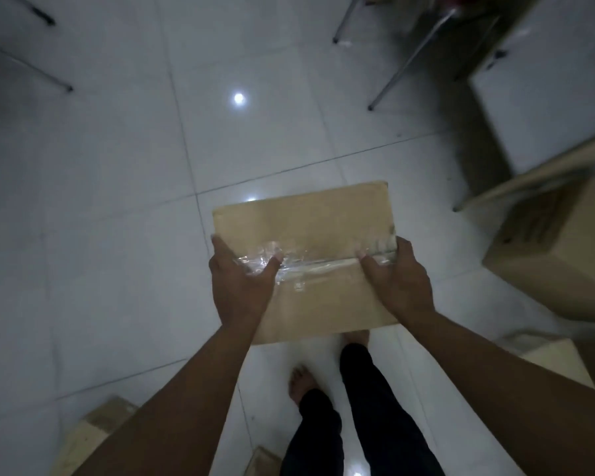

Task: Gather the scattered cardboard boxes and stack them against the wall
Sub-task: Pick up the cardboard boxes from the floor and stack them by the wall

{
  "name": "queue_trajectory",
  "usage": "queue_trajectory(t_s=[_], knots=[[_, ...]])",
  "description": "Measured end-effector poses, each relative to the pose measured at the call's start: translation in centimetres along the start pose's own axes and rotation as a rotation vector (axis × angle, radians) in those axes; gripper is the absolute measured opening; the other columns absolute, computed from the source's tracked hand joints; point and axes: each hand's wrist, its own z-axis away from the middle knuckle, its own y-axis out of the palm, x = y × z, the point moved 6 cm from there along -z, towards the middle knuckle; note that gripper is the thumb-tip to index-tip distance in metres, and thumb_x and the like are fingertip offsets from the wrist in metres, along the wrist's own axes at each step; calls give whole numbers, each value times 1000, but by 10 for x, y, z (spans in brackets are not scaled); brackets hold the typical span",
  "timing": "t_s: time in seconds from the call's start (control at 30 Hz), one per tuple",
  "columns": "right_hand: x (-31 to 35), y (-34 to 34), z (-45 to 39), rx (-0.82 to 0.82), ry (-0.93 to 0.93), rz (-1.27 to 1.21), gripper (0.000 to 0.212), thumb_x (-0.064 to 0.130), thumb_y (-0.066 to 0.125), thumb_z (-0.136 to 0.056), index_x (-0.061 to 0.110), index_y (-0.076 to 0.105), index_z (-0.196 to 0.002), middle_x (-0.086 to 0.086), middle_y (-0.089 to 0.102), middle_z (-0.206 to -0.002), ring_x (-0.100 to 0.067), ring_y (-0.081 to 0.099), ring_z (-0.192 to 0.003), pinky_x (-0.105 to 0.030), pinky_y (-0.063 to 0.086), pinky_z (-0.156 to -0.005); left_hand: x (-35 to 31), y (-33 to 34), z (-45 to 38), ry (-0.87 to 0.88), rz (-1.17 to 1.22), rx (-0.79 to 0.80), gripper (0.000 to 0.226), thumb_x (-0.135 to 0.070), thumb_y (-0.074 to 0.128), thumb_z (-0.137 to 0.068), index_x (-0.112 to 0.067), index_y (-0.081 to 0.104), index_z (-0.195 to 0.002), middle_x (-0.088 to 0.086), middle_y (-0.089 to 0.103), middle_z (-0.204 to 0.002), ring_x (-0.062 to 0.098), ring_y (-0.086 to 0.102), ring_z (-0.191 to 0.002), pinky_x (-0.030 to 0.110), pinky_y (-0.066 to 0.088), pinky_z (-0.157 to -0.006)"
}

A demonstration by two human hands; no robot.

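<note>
A brown cardboard box (310, 228) with clear tape along its top seam is held in the air above the white tiled floor, in the middle of the view. My left hand (239, 286) grips its left side, thumb on top over the crumpled tape. My right hand (399, 280) grips its right side, fingers curled over the tape end. A larger cardboard box (557, 255) stands on the floor at the right. More cardboard boxes lie lower down: one at the bottom left (97, 431), a small corner at the bottom centre (263, 462), another at the right (553, 359).
Metal chair legs (409, 60) stand at the upper right, and more legs (31, 67) at the upper left. A white cabinet (543, 91) and a pale table edge (536, 173) are at the right. My bare feet (301, 381) are on the tiles below the box.
</note>
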Motion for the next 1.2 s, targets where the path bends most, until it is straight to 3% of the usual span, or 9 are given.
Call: queue_trajectory(t_s=[0.07,0.17,0.37,0.6,0.7,0.87,1.03,1.2], knots=[[-6,-42,20,-48,60,-34,69,66,67,-87,30,45,-141,-2,66,-122,-31,64,-111,-38,49,-89,-40,2,21,62,-30,58,123,-62,82,-73,-26,7,-163,5,42,-146,21,52,-126,31,41,-97],[-24,-101,46,-138,148,-81,69,68,66,-87,29,45,-140,-5,66,-123,-33,64,-111,-38,46,-87,-96,16,53,164,-78,139,123,-63,82,-72,-27,7,-162,7,45,-143,23,53,-124,37,46,-100],[-90,-197,86,-329,321,-238,71,68,63,-88,28,43,-144,-6,67,-126,-34,63,-115,-38,44,-85,-202,80,115,415,-204,307,111,-55,86,-69,-23,21,-153,9,50,-131,28,56,-115,42,51,-88],[-178,-283,130,-485,510,-426,68,66,60,-92,24,45,-142,-7,65,-127,-33,62,-115,-34,41,-82,-297,183,216,629,-320,514,121,-56,84,-71,-27,9,-161,13,38,-151,34,49,-131,45,46,-102],[-216,-309,138,-543,591,-491,70,71,60,-88,24,46,-138,-7,67,-123,-34,64,-111,-37,48,-85,-324,230,249,704,-354,589,118,-59,85,-68,-29,14,-157,13,40,-147,35,53,-126,49,50,-100],[-271,-329,144,-610,699,-575,66,64,66,-89,18,47,-133,-1,60,-107,-33,64,-107,-35,44,-79,-342,300,291,784,-473,668,112,-60,85,-64,-28,23,-151,12,44,-142,35,56,-120,50,54,-95],[-313,-299,115,-605,786,-683,66,61,68,-90,15,44,-131,-4,59,-109,-33,62,-107,-43,52,-89,-338,373,285,851,-609,732,113,-65,84,-62,-29,22,-151,10,46,-140,33,57,-119,50,53,-95],[-348,-248,60,-590,887,-776,67,56,65,-93,12,40,-138,-10,60,-122,-29,57,-100,-34,40,-84,-319,456,252,941,-723,811,119,-62,85,-66,-31,15,-156,9,42,-145,31,52,-127,47,50,-100]])
